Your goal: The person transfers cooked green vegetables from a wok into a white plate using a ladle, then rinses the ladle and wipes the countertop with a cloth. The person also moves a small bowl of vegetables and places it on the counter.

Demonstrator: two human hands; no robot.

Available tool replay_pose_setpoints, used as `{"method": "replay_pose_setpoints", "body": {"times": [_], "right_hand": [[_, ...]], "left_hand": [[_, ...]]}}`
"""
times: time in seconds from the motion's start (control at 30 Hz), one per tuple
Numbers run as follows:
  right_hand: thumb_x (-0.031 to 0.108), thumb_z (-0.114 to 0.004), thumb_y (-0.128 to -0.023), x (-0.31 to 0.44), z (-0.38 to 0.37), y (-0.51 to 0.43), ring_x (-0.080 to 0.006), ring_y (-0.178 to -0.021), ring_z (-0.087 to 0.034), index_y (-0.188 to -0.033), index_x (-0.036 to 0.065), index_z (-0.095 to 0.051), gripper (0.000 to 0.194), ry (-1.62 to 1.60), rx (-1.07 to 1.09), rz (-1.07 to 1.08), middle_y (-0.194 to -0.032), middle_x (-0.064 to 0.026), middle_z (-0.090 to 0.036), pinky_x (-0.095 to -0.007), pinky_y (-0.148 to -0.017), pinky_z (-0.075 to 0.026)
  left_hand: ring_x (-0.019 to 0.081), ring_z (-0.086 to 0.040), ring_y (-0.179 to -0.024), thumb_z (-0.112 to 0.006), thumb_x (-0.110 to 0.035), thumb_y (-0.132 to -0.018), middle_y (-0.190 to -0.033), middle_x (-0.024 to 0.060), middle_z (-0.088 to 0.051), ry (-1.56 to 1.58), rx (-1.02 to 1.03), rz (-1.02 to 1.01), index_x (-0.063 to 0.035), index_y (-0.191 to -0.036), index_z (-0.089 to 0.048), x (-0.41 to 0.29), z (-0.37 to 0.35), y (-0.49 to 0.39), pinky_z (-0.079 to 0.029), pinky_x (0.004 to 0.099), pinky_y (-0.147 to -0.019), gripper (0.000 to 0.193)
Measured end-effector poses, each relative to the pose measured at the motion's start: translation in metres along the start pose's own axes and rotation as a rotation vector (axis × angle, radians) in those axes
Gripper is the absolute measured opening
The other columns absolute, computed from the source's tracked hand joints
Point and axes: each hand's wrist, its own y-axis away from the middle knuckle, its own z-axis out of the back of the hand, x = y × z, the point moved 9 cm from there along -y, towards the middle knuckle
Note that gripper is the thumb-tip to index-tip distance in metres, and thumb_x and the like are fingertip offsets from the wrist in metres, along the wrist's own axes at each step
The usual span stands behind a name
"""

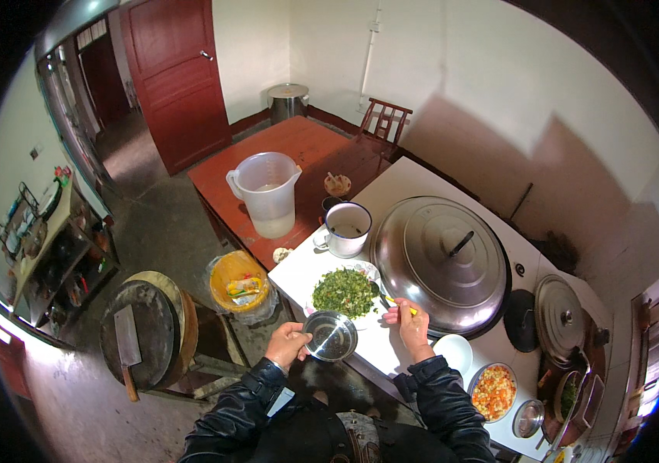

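My left hand [287,345] grips the rim of a small round bowl [330,337], shiny and dark inside, held over the counter's front edge. What the bowl contains, if anything, I cannot tell. In my right hand [409,329] is a spoon [390,299] with a yellow handle. Its head reaches the right side of a heap of chopped greens [341,292] on a white patterned plate [368,267]. Just right of that hand stands a white bowl [454,352]. Farther right are a bowl of diced orange and pale yellow food [492,392] and a small metal bowl [529,418].
A large domed metal lid [422,254] covers much of the white counter [301,282], beside an enamel mug [345,243]. A plastic measuring jug [271,208] stands on the red table [318,139]. Leftward are a yellow bin [231,263] and a cleaver [127,335] on a round chopping block [158,324].
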Motion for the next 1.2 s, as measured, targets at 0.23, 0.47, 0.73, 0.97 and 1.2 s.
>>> {"method": "replay_pose_setpoints", "body": {"times": [0.23,0.47,0.73,0.97,1.2], "right_hand": [[0.023,-0.04,-0.099,-0.022,-0.004,0.003,-0.0267,-0.075,-0.067,-0.111,-0.008,-0.049,0.035,-0.348,-0.098,-0.197,-0.088,-0.0202,-0.062,-0.0312,-0.065,-0.058],[0.023,-0.042,-0.098,-0.018,0.008,0.011,-0.0291,-0.073,-0.067,-0.107,-0.008,-0.051,0.034,-0.432,-0.153,-0.197,-0.087,-0.0223,-0.063,-0.0331,-0.063,-0.058],[0.023,-0.041,-0.098,-0.008,0.012,0.016,-0.0284,-0.074,-0.067,-0.106,-0.008,-0.051,0.033,-0.454,-0.154,-0.167,-0.086,-0.0212,-0.063,-0.0317,-0.062,-0.058],[0.022,-0.04,-0.099,0.012,0.011,0.02,-0.0276,-0.074,-0.067,-0.107,-0.008,-0.051,0.033,-0.482,-0.111,-0.14,-0.085,-0.02,-0.063,-0.0312,-0.063,-0.057],[0.018,-0.042,-0.098,0.052,-0.005,0.048,-0.0259,-0.077,-0.067,-0.103,-0.009,-0.055,0.03,-0.357,0.056,-0.04,-0.087,-0.0201,-0.064,-0.0311,-0.066,-0.057]], "left_hand": [[0.0119,-0.054,-0.047,-0.066,-0.006,-0.082,-0.065,0.0078,-0.06,0.003,-0.003,0.015,0.005,-0.105,-0.05,-0.01,-0.007,-0.001,-0.041,0.0232,-0.04,0.03],[0.0121,-0.055,-0.048,-0.066,-0.008,-0.082,-0.066,0.0074,-0.059,0.016,0.005,0.028,0.0052,-0.105,-0.049,-0.012,-0.007,-0.005,-0.041,0.0232,-0.04,0.031],[0.0114,-0.053,-0.047,-0.066,-0.011,-0.084,-0.064,0.0066,-0.059,0.017,0.032,0.049,0.0029,-0.108,-0.048,-0.012,-0.012,-0.012,-0.041,0.0237,-0.04,0.033],[0.011,-0.054,-0.049,-0.066,-0.014,-0.085,-0.068,0.0054,-0.058,0.022,0.017,0.063,0.0025,-0.106,-0.047,-0.017,-0.018,-0.014,-0.042,0.0234,-0.042,0.033],[0.0117,-0.056,-0.052,-0.065,-0.015,-0.085,-0.073,0.0062,-0.057,-0.002,0.04,0.056,0.0025,-0.105,-0.046,-0.024,-0.023,-0.026,-0.044,0.0235,-0.043,0.032]]}}
